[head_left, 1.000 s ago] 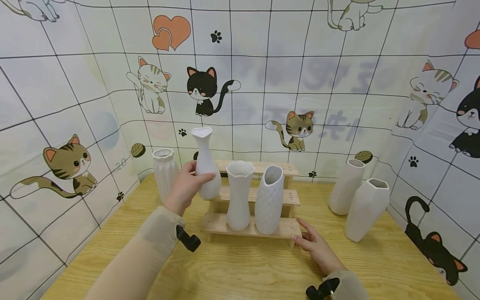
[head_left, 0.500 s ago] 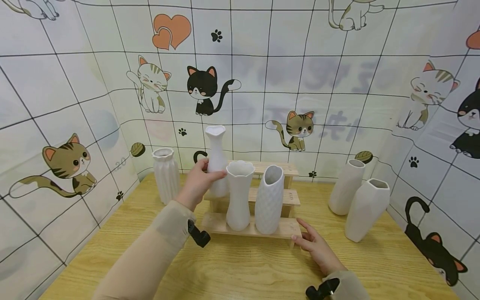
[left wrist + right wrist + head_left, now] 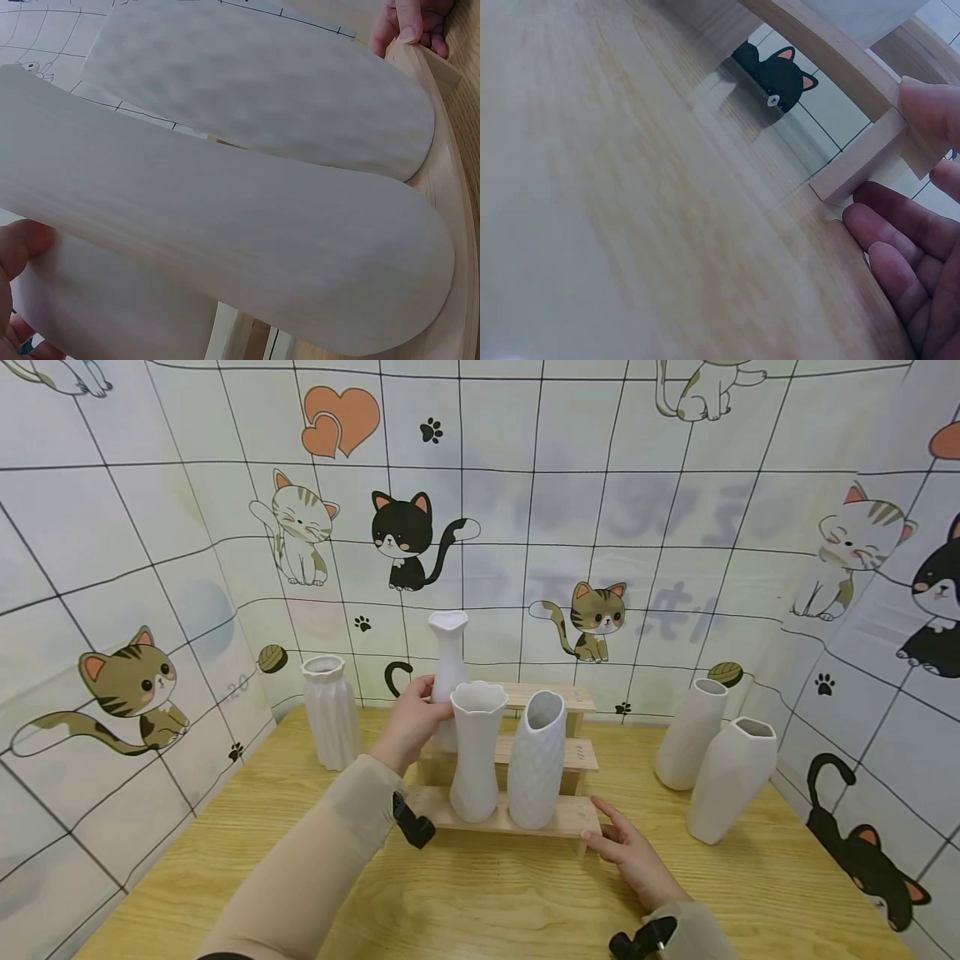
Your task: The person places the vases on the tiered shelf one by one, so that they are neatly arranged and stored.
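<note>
My left hand (image 3: 408, 722) grips a white vase with a slim neck and wavy rim (image 3: 448, 652) around its body. That vase is at the left end of the middle step of a three-step wooden stand (image 3: 581, 814), its lower part partly hidden by a ruffled-rim white vase (image 3: 476, 764). Beside this one on the bottom step stands a slant-mouthed, diamond-textured vase (image 3: 538, 768). In the left wrist view, the gripped vase (image 3: 120, 300) shows behind the ruffled-rim one (image 3: 225, 225). My right hand (image 3: 633, 852) holds the stand's front right corner, thumb on the board, fingers by the leg (image 3: 862, 165).
A ribbed white vase (image 3: 330, 718) stands on the wooden table (image 3: 480, 893) left of the stand. Toward the right are a round-mouthed white vase (image 3: 690, 743) and a faceted one (image 3: 731, 785). A cat-print cloth (image 3: 495, 543) encloses the back and sides.
My left hand has carried the slim-necked vase rightward and slightly down, from left of the stand to the middle step behind the ruffled-rim vase. The right hand has stayed at the corner.
</note>
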{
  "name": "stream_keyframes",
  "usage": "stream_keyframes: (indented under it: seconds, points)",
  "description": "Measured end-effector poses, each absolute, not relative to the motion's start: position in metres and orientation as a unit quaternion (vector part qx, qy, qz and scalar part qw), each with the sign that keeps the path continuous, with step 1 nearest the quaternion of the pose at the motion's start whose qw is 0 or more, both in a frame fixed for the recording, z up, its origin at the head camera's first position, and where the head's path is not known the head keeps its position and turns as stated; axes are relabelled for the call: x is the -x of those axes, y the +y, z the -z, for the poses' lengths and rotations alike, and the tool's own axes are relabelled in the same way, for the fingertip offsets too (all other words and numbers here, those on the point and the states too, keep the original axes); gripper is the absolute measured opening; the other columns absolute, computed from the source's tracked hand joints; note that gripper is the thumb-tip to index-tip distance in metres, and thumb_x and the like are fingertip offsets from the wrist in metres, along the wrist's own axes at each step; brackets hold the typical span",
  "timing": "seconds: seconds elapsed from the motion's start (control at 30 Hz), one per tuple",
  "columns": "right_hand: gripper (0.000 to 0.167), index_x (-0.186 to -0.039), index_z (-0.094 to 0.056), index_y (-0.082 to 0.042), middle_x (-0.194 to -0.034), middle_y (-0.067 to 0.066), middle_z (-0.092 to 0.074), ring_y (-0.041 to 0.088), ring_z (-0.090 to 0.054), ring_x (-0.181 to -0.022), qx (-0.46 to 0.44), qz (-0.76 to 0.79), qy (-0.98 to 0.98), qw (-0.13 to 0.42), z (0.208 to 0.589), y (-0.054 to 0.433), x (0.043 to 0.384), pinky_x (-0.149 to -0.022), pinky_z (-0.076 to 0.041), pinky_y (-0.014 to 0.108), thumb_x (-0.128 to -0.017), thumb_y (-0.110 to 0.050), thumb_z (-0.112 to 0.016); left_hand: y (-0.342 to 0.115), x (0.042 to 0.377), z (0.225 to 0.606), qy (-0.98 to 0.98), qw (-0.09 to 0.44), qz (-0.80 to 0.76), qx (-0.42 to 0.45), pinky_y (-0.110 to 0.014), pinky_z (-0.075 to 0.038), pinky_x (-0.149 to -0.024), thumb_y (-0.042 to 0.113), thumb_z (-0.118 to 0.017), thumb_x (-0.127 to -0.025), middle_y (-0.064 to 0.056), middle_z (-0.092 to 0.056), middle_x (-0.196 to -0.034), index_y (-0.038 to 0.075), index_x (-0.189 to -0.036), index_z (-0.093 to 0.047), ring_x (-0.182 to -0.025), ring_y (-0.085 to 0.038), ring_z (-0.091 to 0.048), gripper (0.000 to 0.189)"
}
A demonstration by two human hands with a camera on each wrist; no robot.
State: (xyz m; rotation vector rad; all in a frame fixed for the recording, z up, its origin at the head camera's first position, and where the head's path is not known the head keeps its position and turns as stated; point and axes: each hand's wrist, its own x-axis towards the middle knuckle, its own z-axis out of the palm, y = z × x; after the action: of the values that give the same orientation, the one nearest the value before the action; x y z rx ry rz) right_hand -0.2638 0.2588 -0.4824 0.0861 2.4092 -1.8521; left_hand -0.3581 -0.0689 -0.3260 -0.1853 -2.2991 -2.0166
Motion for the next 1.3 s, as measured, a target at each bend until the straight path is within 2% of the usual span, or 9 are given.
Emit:
stream_keyframes:
  seconds: [0.47,0.8,1.3]
  points:
    - [0.075,-0.151,-0.030,-0.019,-0.137,0.022,-0.048,0.032,-0.046,-0.124,-0.036,0.604,0.795,0.052,0.481,0.258,0.262,-0.091,-0.041,0.045,-0.089,-0.035,-0.068,-0.061,0.361,0.329,-0.756,0.040,0.650,0.059,-0.049,-0.046,-0.092,0.015,-0.073,-0.082,-0.012,-0.052,-0.124,0.009,-0.132,-0.050,-0.109,-0.032,-0.053,0.055]
    - [0.075,-0.151,-0.029,-0.020,-0.137,0.022,-0.048,0.032,-0.047,-0.123,-0.040,0.603,0.795,0.054,0.481,0.258,0.262,-0.091,-0.041,0.045,-0.089,-0.036,-0.068,-0.059,0.364,0.335,-0.749,0.027,0.659,0.066,-0.048,-0.045,-0.094,0.017,-0.073,-0.085,-0.010,-0.053,-0.128,0.011,-0.135,-0.048,-0.114,-0.030,-0.052,0.056]
    - [0.074,-0.151,-0.031,-0.020,-0.135,0.022,-0.050,0.031,-0.048,-0.122,-0.038,0.602,0.796,0.048,0.482,0.259,0.264,-0.090,-0.040,0.041,-0.089,-0.034,-0.069,-0.057,0.365,0.340,-0.747,0.028,0.660,0.076,-0.048,-0.045,-0.095,0.010,-0.071,-0.084,-0.012,-0.053,-0.131,0.008,-0.137,-0.047,-0.116,-0.030,-0.053,0.058]
